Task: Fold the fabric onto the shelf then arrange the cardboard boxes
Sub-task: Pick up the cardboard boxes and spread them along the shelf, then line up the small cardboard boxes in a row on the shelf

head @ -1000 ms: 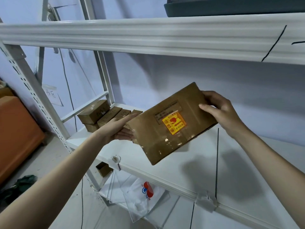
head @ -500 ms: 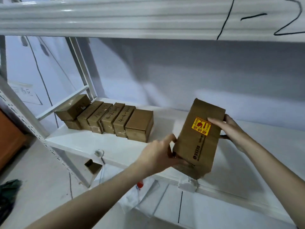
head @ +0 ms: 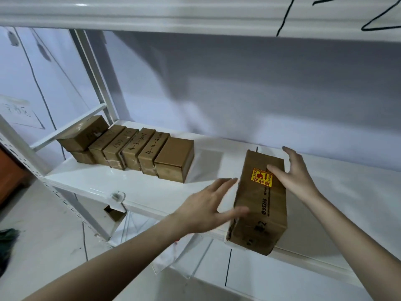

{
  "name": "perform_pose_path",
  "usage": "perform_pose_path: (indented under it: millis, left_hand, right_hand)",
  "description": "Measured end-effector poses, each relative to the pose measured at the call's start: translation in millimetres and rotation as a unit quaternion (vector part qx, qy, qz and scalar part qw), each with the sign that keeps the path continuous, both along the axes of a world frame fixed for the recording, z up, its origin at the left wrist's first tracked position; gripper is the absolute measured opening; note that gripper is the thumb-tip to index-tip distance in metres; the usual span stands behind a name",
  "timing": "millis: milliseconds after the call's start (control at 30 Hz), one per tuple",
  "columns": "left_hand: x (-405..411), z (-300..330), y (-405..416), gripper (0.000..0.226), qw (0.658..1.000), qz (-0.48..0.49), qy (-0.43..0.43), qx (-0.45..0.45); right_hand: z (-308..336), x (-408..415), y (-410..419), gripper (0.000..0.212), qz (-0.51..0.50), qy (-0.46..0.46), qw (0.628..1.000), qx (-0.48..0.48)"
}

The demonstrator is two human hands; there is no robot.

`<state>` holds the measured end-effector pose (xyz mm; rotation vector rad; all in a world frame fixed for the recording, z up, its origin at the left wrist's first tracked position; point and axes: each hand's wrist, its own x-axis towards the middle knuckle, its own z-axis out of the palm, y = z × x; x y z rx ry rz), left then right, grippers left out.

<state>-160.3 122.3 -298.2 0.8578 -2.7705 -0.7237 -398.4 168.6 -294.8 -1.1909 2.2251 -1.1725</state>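
Note:
A long brown cardboard box [head: 261,205] with a yellow and red sticker lies on the white shelf [head: 138,187], its near end jutting over the front edge. My left hand [head: 208,207] is spread open at the box's left side, thumb touching its near corner. My right hand [head: 293,177] rests open against the box's top right, fingers splayed, thumb near the sticker. A row of several smaller brown boxes [head: 138,152] stands side by side at the shelf's left end, some with handwritten numbers. No fabric shows on this shelf.
An upper shelf beam [head: 195,16] with black marker writing hangs overhead. The white upright post [head: 95,74] stands at the back left. A lower shelf [head: 271,276] holds clear plastic bags [head: 180,255]. An orange-brown cabinet [head: 8,177] sits at far left on the floor.
The box went from being held tilted in the air to lying flat on the shelf. Both hands have loosened their grip and opened beside it. The view dropped lower.

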Motion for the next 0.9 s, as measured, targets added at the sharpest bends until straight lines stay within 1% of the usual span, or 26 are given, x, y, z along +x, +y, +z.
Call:
perform_pose_path:
  millis: [67, 200, 300, 400, 500, 600, 733, 900]
  left_hand:
    - [14, 5, -19, 0.077, 0.999, 0.030, 0.031, -0.026]
    - [50, 5, -66, 0.071, 0.988, 0.098, 0.071, -0.093]
    - [78, -3, -99, 0.070, 0.983, 0.152, 0.061, -0.087]
    - [101, -17, -123, 0.072, 0.978, 0.188, 0.044, -0.072]
    - [117, -32, -140, 0.073, 0.978, 0.192, 0.037, -0.067]
    - [125, -40, -155, 0.073, 0.980, 0.187, 0.025, -0.062]
    - [125, -46, -169, 0.068, 0.986, 0.145, 0.006, -0.081]
    - [120, -61, -180, 0.064, 0.990, 0.101, 0.007, -0.103]
  right_hand:
    - [17, 11, -12, 0.063, 0.043, 0.059, 0.997, -0.029]
    - [43, 45, -44, 0.058, 0.127, 0.108, 0.985, -0.046]
    - [47, 78, -72, 0.058, 0.167, 0.124, 0.977, -0.052]
    - [45, 112, -99, 0.064, 0.214, 0.147, 0.965, -0.027]
    - [38, 140, -119, 0.069, 0.244, 0.146, 0.959, -0.003]
    - [28, 160, -134, 0.070, 0.239, 0.121, 0.963, 0.033]
    - [7, 173, -149, 0.076, 0.216, 0.079, 0.967, 0.113]
    - [-16, 183, -155, 0.085, 0.186, 0.026, 0.958, 0.215]
